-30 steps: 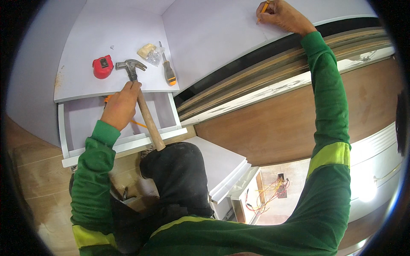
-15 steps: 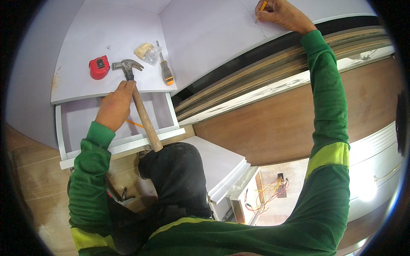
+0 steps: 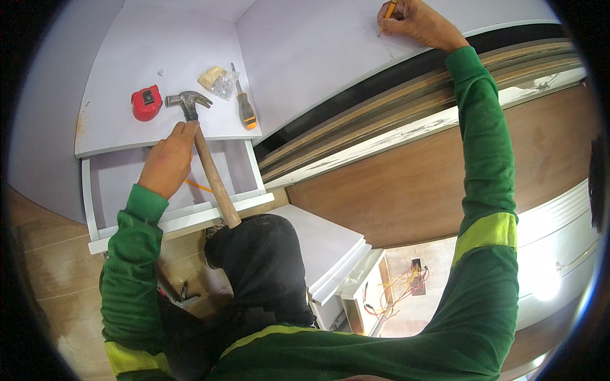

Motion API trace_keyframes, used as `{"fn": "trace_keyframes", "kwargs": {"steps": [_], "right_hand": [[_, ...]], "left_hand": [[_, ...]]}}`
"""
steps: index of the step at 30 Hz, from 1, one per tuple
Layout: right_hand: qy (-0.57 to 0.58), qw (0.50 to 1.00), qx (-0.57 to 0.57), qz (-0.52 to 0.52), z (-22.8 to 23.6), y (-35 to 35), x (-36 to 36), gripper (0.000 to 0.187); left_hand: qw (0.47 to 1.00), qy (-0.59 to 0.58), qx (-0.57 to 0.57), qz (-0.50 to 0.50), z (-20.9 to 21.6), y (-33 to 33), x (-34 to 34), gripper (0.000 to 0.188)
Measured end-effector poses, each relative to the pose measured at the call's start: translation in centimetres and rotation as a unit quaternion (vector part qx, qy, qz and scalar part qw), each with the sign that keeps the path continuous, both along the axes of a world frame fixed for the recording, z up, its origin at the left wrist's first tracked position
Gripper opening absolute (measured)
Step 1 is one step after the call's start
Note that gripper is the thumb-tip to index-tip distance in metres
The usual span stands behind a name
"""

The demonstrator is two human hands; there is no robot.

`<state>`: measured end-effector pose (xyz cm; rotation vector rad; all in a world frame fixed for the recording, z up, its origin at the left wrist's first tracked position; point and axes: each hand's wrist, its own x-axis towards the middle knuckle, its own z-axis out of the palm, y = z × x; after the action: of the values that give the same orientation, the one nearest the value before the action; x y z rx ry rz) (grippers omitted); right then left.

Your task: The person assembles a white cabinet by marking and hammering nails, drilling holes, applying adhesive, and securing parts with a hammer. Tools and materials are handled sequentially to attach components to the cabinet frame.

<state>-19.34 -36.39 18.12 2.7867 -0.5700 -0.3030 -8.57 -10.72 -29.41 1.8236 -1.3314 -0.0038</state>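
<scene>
My right hand (image 3: 416,24) is closed around a yellow-orange pencil (image 3: 387,14), its tip at a white panel (image 3: 311,38) that carries faint lines. On the left, my left hand (image 3: 166,160) has its fingers closed on the upper handle of a claw hammer (image 3: 215,174). The hammer's metal head lies over a white cabinet top, and its wooden handle reaches down across an open drawer (image 3: 175,222) to my knee. Beside the hammer head are a red tape measure (image 3: 147,103), a small plastic bag (image 3: 220,82) and a grey-and-orange screwdriver (image 3: 245,108).
A thin orange stick (image 3: 198,185) shows inside the drawer. Stacked boards (image 3: 356,114) run along a dark gap below the marked panel, beside a brown wood panel (image 3: 381,184). Loose coloured wires (image 3: 400,289) hang from a wall box at lower right. My bent knee (image 3: 260,247) is against the drawer front.
The pencil tip has shifted very slightly downward and to the left on the panel. My left hand and the hammer stay nearly in place; the view has moved a little.
</scene>
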Motion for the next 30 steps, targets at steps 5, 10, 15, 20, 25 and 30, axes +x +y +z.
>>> {"fn": "trace_keyframes", "kwargs": {"steps": [5, 10, 15, 20, 25, 30], "right_hand": [[-0.011, 0.998, -0.062, 0.009, -0.5, 0.6, 0.1, 0.026], [-0.001, 0.999, -0.048, 0.013, -0.1, -0.2, 0.0, 0.028], [-0.012, 0.999, -0.038, 0.009, -0.4, 0.6, 0.0, 0.027], [-0.016, 0.999, -0.038, 0.005, -0.4, 0.4, 0.0, 0.025], [-0.017, 0.999, -0.042, 0.002, -0.3, 0.6, -0.1, 0.022], [-0.006, 0.999, -0.036, 0.008, -0.2, 0.2, -0.1, 0.022]], "left_hand": [[1.000, 0.001, 0.004, 0.002, 0.0, 0.2, 0.1, 0.051], [1.000, 0.011, 0.017, -0.001, 0.5, 0.3, 0.1, 0.050], [1.000, 0.015, 0.020, 0.001, 0.8, 0.5, 0.1, 0.049], [1.000, 0.014, 0.012, 0.000, 0.8, 0.5, 0.1, 0.049], [0.998, 0.046, 0.034, -0.007, 1.2, 0.7, 0.2, 0.049], [0.998, 0.044, 0.039, -0.005, 1.5, 0.6, 0.1, 0.046]]}}
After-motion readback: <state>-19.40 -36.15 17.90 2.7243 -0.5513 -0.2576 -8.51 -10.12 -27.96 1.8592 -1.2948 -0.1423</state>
